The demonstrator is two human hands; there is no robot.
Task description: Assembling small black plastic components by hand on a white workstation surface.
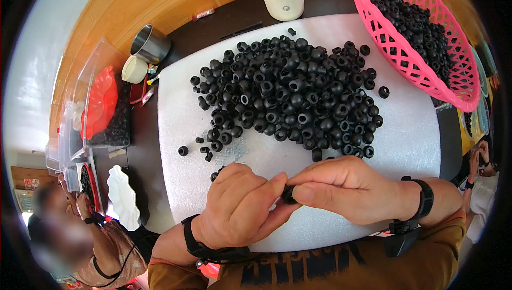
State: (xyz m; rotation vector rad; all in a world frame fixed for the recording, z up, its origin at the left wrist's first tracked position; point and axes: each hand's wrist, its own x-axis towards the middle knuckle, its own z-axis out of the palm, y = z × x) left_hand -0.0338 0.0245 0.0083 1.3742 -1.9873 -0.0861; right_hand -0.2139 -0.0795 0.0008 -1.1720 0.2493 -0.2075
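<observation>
1. Left hand (pixel 240 202): fingers curled, thumb and forefinger pinching one small black piece (pixel 288 195) from its left side
2. Right hand (pixel 344 190): thumb and fingers pressed together, pinching that same piece from its right, so it sits between both sets of fingertips above the near part of the white foam sheet (pixel 410 130)
3. Progress: the work looks to be under way, with one piece in hand; a broad heap of black pieces (pixel 288 93) lies loose on the sheet, and more black pieces (pixel 421 29) fill much of the pink basket (pixel 392 58) at the upper right; which of these lots is finished and which is left, one cannot tell
4. Counts, pieces: one held; the heap and the basket's load are too many and too overlapped to count; one round piece (pixel 183 151) lies apart at the left of the sheet, another round one (pixel 383 92) at the right
5. Counts, other things: one foam sheet, one pink basket, one metal cup (pixel 152 43), one white scalloped dish (pixel 124 199)
</observation>
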